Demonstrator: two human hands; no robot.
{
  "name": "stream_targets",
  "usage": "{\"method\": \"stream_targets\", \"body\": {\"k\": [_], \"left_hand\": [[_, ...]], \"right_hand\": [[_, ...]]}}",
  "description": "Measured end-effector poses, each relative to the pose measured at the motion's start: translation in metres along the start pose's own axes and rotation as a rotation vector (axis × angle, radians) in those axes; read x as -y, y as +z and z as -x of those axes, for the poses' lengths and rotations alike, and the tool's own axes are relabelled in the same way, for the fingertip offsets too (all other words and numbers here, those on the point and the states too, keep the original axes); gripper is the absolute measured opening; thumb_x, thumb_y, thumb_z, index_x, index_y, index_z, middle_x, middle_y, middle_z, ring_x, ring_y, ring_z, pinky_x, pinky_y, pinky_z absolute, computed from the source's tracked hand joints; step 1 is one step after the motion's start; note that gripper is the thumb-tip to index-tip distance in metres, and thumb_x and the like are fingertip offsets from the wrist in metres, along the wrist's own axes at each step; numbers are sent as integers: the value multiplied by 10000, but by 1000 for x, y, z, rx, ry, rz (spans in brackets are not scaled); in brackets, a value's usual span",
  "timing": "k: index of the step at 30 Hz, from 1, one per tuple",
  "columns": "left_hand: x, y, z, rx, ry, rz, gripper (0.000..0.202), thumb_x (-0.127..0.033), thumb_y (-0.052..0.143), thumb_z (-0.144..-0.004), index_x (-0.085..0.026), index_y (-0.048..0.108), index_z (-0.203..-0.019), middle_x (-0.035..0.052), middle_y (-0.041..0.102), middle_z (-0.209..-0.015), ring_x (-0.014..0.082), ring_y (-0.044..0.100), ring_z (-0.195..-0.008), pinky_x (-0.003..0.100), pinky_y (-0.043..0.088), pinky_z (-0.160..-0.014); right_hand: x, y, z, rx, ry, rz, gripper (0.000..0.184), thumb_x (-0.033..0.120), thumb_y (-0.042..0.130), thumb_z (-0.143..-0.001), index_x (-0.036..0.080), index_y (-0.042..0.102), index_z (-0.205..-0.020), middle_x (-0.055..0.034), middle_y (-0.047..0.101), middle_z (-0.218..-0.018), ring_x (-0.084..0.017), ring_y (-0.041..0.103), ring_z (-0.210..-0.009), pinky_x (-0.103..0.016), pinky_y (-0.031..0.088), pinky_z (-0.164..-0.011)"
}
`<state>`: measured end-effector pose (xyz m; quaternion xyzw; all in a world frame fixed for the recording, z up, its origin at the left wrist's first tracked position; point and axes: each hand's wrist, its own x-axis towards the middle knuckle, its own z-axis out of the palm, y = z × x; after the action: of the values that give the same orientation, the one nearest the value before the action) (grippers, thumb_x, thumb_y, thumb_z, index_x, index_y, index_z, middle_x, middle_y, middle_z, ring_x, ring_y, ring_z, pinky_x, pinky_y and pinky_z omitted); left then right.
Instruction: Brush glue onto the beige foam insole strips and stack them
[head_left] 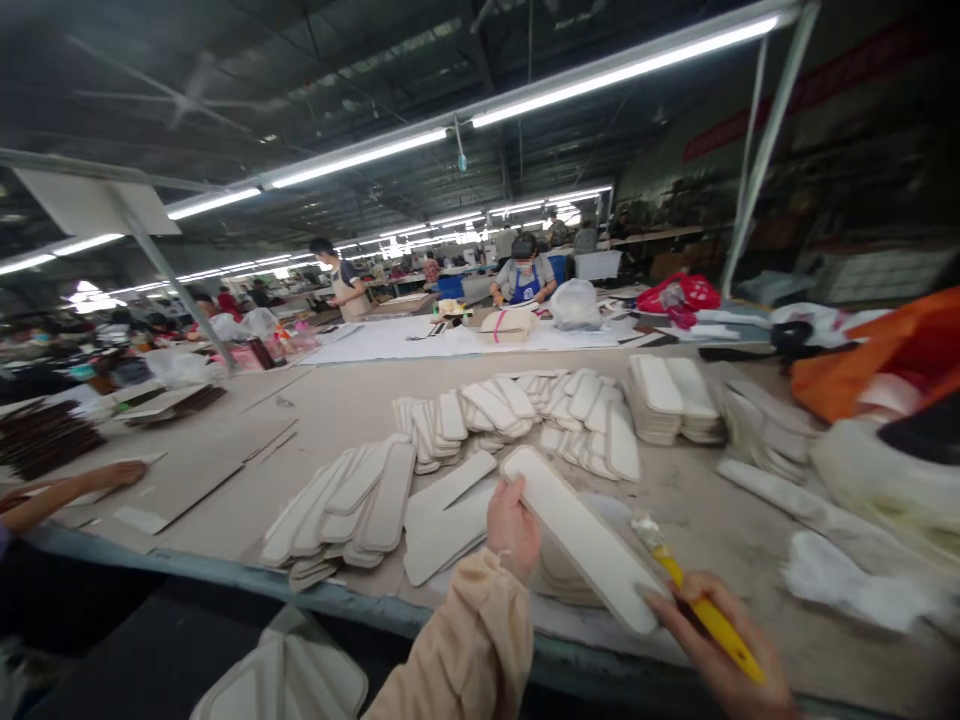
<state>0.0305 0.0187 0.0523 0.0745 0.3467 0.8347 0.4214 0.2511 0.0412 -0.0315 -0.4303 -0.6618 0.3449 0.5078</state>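
Observation:
My left hand (512,527), in a beige sleeve, is closed on the edge of a long white insole-shaped piece (581,535) and holds it tilted over the table. My right hand (716,650) grips a yellow-handled brush (694,600), whose bristles sit beside the piece's lower right end. Under the held piece lies a small stack of similar pieces (559,570). Fanned rows of white pieces (352,505) lie to the left.
More stacks of white pieces (671,400) cover the middle of the brown table (337,400). An orange bag (877,360) and white cloth (847,585) lie right. Another person's arm (71,490) rests at the left. Workers sit and stand at the far tables (525,280).

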Motion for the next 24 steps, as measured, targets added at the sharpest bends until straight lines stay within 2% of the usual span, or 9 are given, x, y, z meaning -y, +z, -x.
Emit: {"method": "stream_targets", "body": {"k": [3,7,14,20,24], "left_hand": [[7,-6,10,54,-63,-29,230,-127,687,-677,-162,612,-892,48,706,-873,144,659,-819,251,496,-822],[20,-14,18,100,-142,-72,253,-125,703,-672,-154,623,-910,56,715,-874,168,663,-846,294,490,-876],[25,-15,15,93,-139,-99,322,-137,692,-676,-172,621,-988,50,718,-856,209,650,-956,323,462,-945],[24,-8,20,102,-106,-113,262,-161,699,-672,-172,621,-922,55,706,-877,196,643,-947,297,476,-904],[29,-9,36,186,-161,-143,299,-186,731,-660,-184,604,-931,58,692,-923,199,647,-901,299,511,-794]], "right_hand": [[10,9,3,37,51,-122,371,504,700,-698,227,460,-760,44,537,-591,-102,478,-462,-191,403,-408],[11,14,6,47,60,-170,375,480,708,-709,226,440,-773,67,485,-558,-89,425,-444,-192,364,-403],[9,11,9,51,61,-219,371,480,689,-736,225,424,-785,68,464,-577,-80,383,-456,-188,331,-416],[13,7,8,44,33,-138,336,465,673,-755,226,437,-747,70,422,-525,-84,355,-422,-199,311,-394],[19,8,10,-6,47,-140,348,506,652,-756,226,445,-751,47,486,-572,-90,386,-436,-204,319,-392]]}}
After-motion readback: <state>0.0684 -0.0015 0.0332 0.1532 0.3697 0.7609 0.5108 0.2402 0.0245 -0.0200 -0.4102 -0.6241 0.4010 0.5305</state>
